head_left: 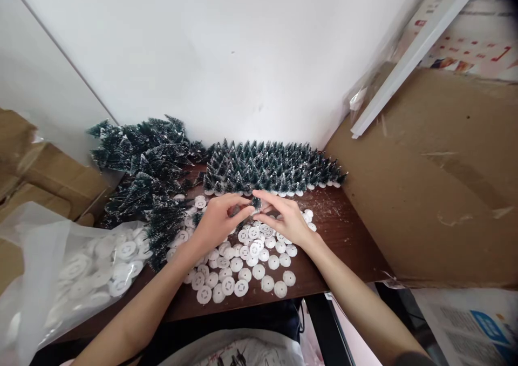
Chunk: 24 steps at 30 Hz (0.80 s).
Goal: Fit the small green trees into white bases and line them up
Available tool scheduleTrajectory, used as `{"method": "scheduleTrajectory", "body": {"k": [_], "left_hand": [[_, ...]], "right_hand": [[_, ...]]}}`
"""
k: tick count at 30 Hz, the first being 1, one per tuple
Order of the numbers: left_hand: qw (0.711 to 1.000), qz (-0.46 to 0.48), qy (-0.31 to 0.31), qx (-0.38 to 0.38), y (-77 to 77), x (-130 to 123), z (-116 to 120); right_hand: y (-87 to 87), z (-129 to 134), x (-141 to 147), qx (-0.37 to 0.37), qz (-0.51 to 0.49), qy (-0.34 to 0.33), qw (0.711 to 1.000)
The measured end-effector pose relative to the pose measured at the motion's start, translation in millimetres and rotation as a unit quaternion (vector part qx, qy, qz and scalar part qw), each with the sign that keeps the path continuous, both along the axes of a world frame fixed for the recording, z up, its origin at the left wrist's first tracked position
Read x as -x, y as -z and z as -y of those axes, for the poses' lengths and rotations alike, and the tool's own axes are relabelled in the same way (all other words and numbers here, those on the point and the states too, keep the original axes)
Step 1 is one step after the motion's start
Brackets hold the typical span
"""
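Note:
Both hands meet above the middle of the brown table. Between their fingertips is a small dark green tree [256, 202] with a pale bottom. My left hand [226, 215] has its fingertips closed at the tree's left side. On the other side, my right hand [283, 215] pinches it with thumb and fingers. White round discs [258, 271] lie scattered under and in front of the hands. Behind them stand rows of small snow-tipped trees [267, 166] on white bases. A heap of loose trees [149, 155] lies to the left.
A clear plastic bag of white discs [101, 263] rests at the left front, beside cardboard boxes [56, 177]. A large cardboard box [437, 182] borders the brown table [348, 236] on the right. The white wall [226, 58] rises behind the trees.

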<state>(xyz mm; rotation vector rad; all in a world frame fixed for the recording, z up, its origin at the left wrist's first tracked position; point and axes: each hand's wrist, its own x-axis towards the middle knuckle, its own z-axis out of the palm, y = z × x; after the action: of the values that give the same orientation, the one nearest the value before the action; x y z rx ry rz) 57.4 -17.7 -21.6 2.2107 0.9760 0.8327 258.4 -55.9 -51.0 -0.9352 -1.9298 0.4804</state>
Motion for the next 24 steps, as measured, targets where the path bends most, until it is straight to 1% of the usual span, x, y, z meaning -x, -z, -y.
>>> {"method": "scheduleTrajectory", "body": {"k": [2, 5, 11, 19, 21, 24], "left_hand": [[1.0, 0.001, 0.001, -0.006, -0.1, 0, 0], [1.0, 0.003, 0.005, -0.017, 0.3, 1, 0], [1.0, 0.003, 0.014, -0.02, 2.2, 0, -1], [1.0, 0.006, 0.012, -0.011, 1.3, 0, 0], [1.0, 0.009, 0.011, -0.014, 0.9, 0, 0], [1.0, 0.009, -0.003, -0.027, -1.1, 1, 0]], "right_hand": [[-0.7, -1, -1, -0.024, 0.026, 0.01, 0.999], [-2.0, -1, -1, -0.036, 0.042, 0.015, 0.998], [-4.5, 1, 0, -0.05, 0.021, 0.008, 0.998], [-3.6, 1, 0, -0.045, 0.005, 0.005, 0.999], [-5.4, 1, -2, -0.047, 0.01, 0.017, 0.999], [-11.7, -1, -12, -0.048, -0.014, 0.06, 0.997]]}}
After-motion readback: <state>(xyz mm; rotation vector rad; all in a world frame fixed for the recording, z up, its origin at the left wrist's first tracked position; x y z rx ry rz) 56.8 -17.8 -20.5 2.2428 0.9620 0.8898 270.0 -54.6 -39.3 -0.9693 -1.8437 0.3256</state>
